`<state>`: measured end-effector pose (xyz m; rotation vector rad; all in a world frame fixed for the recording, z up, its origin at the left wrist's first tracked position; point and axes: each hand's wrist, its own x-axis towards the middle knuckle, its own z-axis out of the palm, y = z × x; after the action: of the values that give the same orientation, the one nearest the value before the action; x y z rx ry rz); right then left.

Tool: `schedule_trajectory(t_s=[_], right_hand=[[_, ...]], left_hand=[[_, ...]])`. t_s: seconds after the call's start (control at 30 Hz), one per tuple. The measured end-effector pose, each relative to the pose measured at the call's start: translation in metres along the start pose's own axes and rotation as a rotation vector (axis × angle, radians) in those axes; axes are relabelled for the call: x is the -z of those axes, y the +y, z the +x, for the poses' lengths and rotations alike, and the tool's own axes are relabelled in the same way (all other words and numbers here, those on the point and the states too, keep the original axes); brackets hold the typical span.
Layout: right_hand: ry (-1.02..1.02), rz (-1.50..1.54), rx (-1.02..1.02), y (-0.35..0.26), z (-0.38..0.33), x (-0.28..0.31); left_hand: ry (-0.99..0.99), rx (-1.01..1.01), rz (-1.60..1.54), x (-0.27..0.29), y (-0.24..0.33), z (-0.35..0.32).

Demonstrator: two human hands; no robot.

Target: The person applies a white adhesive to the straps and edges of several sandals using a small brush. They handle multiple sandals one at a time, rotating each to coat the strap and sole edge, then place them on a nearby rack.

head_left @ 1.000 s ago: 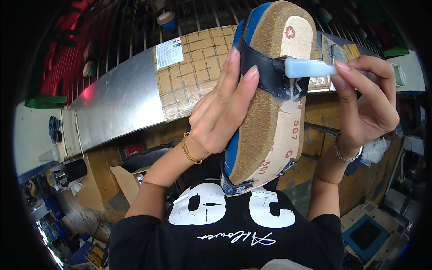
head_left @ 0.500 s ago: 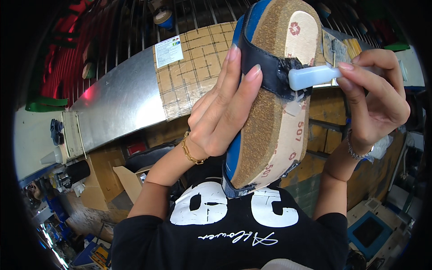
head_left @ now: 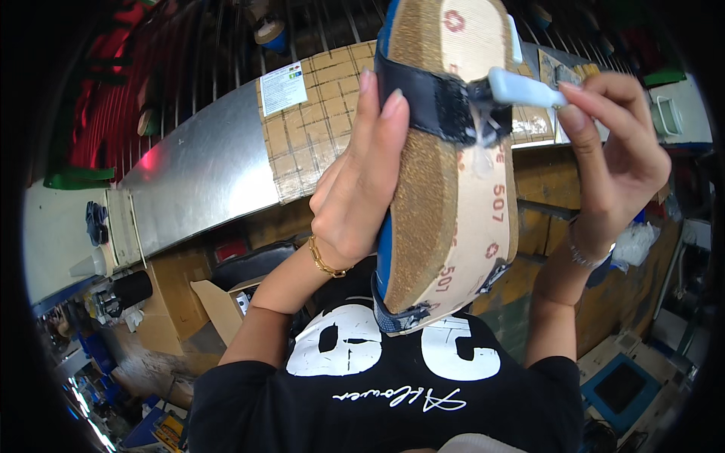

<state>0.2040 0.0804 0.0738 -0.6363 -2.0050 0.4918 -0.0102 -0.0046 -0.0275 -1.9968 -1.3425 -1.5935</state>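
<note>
While left hand (head_left: 361, 198) grips sandal (head_left: 445, 174), right hand (head_left: 615, 162) holds brush (head_left: 522, 89).

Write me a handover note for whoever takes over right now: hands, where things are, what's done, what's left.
Left hand: grips the upturned sandal by its cork edge, sole side facing the camera.
Right hand: pinches a white applicator, tip on the dark strap end folded over the sole.
Done: clear glue strings show at that strap end.
Left: the lower strap ends look dry; probably glue next.

Rough cork sandal sole (head_left: 423, 204), matt dark strap (head_left: 423, 102), smooth white plastic tool (head_left: 525, 88), shiny sheet-metal duct (head_left: 200, 174)
</note>
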Motion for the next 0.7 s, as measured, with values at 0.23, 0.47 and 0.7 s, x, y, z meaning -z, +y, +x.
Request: schedule_trajectory(t_s=[0.23,0.47,0.7], right_hand=[[0.12,0.053,-0.226,-0.026,-0.03,-0.02],[0.253,-0.282,-0.039,-0.041,-0.03,-0.032],[0.252,-0.293,-0.008,-0.039,-0.031,-0.03]], left_hand=[[0.089,0.038,0.143,-0.002,0.0,0.008],[-0.056,0.002,0.087,0.004,0.003,0.006],[0.078,-0.042,0.091,0.0,0.004,0.013]])
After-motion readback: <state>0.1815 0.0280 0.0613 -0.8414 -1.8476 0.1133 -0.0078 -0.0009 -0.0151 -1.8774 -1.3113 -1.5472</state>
